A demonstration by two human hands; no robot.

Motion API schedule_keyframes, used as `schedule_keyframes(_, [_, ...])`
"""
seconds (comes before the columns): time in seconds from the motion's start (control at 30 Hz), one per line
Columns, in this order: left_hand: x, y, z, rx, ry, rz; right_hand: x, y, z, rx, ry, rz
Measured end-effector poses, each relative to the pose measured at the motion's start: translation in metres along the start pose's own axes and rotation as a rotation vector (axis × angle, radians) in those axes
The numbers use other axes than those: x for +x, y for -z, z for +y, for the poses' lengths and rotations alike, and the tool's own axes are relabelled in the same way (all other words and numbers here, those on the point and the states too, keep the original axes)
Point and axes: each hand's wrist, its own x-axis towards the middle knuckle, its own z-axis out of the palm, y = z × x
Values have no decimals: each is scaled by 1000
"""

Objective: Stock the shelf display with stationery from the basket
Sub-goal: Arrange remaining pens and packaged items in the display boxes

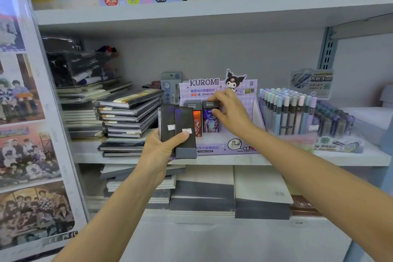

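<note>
The left hand grips two dark packs, thumb pressed on the front one. At 2 o'clock from it, the purple Kuromi box holds two standing packs. The right hand pinches the top of the right-side pack.

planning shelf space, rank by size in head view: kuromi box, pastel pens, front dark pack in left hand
1. Kuromi box
2. pastel pens
3. front dark pack in left hand, enlarged by nearness
</note>
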Motion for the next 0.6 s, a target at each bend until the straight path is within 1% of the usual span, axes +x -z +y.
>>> schedule_keyframes(0.07, [1, -1, 0, -4, 7, 5, -1, 5, -4, 8, -18, 43])
schedule_keyframes(0.1, [1, -1, 1, -4, 5, 2, -2, 8, -8, 54, -21, 63])
schedule_keyframes(0.2, [0, -5, 3, 6, -9, -2, -9, 19, -22, 356, -61, 72])
schedule_keyframes(0.27, [-2, -10, 5, 22, -19, -17, -14, 23, -33, 580, -148, -19])
schedule_keyframes(0.33, [-6, -16, 7, 22, -30, -45, -19, 24, -42, 733, -229, -141])
schedule_keyframes(0.37, [-9, -19, 9, 12, -29, -61, -21, 24, -45, 761, -247, -164])
schedule_keyframes(0.4, [-11, -22, 11, -8, -20, -77, -23, 25, -48, 764, -251, -153])
schedule_keyframes(0.47, [-15, -24, 15, -58, 8, -81, -26, 28, -48, 733, -231, -77])
schedule_keyframes(0.53, [-17, -24, 19, -67, 26, -49, -29, 33, -46, 702, -178, -41])
schedule_keyframes(0.6, [-18, -24, 26, -91, 66, -33, -34, 38, -43, 632, -74, -88])
